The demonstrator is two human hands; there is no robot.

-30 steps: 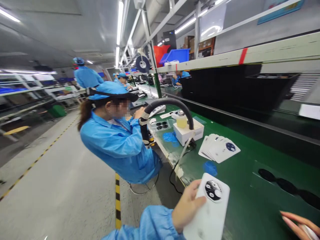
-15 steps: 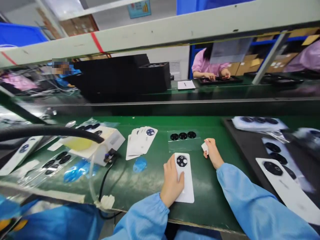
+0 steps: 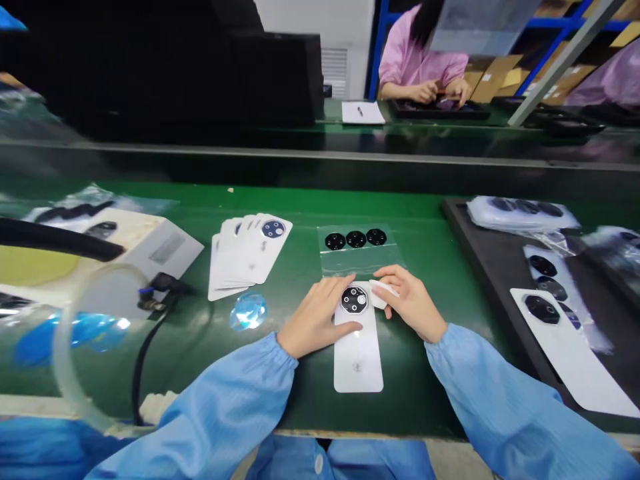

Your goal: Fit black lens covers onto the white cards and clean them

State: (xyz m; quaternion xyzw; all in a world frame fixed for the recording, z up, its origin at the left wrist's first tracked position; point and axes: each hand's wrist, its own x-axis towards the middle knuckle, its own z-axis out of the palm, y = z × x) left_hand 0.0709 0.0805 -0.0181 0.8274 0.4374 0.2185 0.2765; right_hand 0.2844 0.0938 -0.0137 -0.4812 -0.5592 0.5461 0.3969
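Note:
A white phone back cover [image 3: 358,350] with a round black camera ring [image 3: 354,300] lies flat on the green bench in front of me. My left hand [image 3: 316,316] rests on its upper left edge, fingers curled beside the ring. My right hand [image 3: 409,301] is closed on a small white piece [image 3: 383,293] held against the cover's top right corner. Just beyond the hands lies a clear strip [image 3: 361,251] carrying three black round lens parts [image 3: 355,239].
A fanned stack of white covers [image 3: 247,255] and a blue film scrap [image 3: 249,312] lie to the left, beside a white box [image 3: 150,248] and black hose [image 3: 55,241]. A black tray [image 3: 505,280] with more covers sits right. A person in pink [image 3: 420,63] works across the line.
My view swung from the aisle down to the bench. The cover went from held in my left hand to lying flat, and my right hand moved in to its top corner.

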